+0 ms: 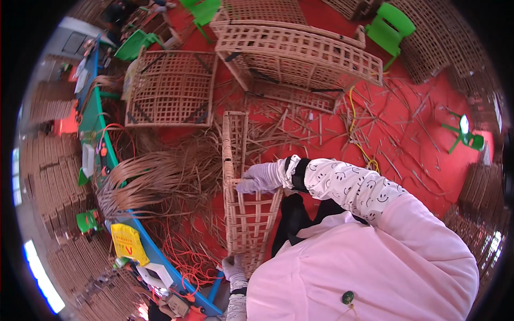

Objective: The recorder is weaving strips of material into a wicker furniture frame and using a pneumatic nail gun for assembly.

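Head view is looking down on a red floor (428, 123) littered with cane offcuts and a yellow cord (353, 125). A person in pink is standing a woven cane lattice frame (243, 208) upright on the floor just in front of them; the gloved right hand (261, 178) is closing over its upper edge, and the gloved left hand (233, 266) is gripping its lower corner. Loose cane strips (155, 176) are lying in a heap beside a blue-edged desk (99, 123) at the left. More lattice panels (300, 56) and green plastic chairs (393, 27) are standing beyond.
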Available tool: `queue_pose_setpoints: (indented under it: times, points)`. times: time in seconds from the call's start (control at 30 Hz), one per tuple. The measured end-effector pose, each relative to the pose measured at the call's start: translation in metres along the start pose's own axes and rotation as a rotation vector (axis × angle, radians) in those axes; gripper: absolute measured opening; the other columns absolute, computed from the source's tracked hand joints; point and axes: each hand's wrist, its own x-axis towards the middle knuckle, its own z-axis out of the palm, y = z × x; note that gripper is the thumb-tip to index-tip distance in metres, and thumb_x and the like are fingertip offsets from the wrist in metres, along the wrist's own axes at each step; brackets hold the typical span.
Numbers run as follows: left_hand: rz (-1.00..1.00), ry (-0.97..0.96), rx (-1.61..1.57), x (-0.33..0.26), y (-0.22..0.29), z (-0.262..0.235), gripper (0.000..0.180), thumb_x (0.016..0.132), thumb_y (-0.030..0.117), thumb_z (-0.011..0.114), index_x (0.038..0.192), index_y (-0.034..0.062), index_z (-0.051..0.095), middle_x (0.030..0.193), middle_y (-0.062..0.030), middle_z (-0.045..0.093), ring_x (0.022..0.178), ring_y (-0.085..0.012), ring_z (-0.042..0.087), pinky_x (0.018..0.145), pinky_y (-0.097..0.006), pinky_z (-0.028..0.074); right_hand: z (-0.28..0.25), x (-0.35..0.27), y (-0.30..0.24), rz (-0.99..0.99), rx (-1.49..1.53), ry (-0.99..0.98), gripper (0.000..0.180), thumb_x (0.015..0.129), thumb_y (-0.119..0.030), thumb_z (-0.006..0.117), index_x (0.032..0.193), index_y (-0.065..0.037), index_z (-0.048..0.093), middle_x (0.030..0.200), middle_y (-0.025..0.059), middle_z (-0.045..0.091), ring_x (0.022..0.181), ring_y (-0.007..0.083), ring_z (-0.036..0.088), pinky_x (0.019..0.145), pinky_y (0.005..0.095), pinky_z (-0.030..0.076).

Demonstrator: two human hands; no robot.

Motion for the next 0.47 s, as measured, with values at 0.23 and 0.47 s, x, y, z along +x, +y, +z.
queue_pose_setpoints:
  times: [0.23,0.47]
  points:
    - [-0.080,-0.092,0.098,-0.025,-0.009,-0.001,0.072,0.050,0.033,0.080,0.109,0.0022,0.050,0.111,-0.0152,0.053,0.102,-0.0287,0.050,0.087,-0.037,0.041,0.022,-0.006,-0.033,-0.254,-0.549,0.095,0.056,0.083,-0.054,0.046,0.085,0.001,0.057,0.075,0.0214,0.059,0.075,0.0397,0.057,0.063,0.0428,0.045]
    - [0.129,-0.258,-0.290,0.049,-0.019,0.012,0.064,0.066,0.018,0.069,0.121,-0.0002,0.042,0.116,-0.0148,0.050,0.107,-0.0257,0.048,0.092,-0.033,0.039,0.048,-0.027,-0.028,-0.136,-0.459,0.233,0.065,0.081,-0.059,0.040,0.090,0.002,0.060,0.087,0.0248,0.059,0.084,0.0409,0.056,0.074,0.0442,0.045]
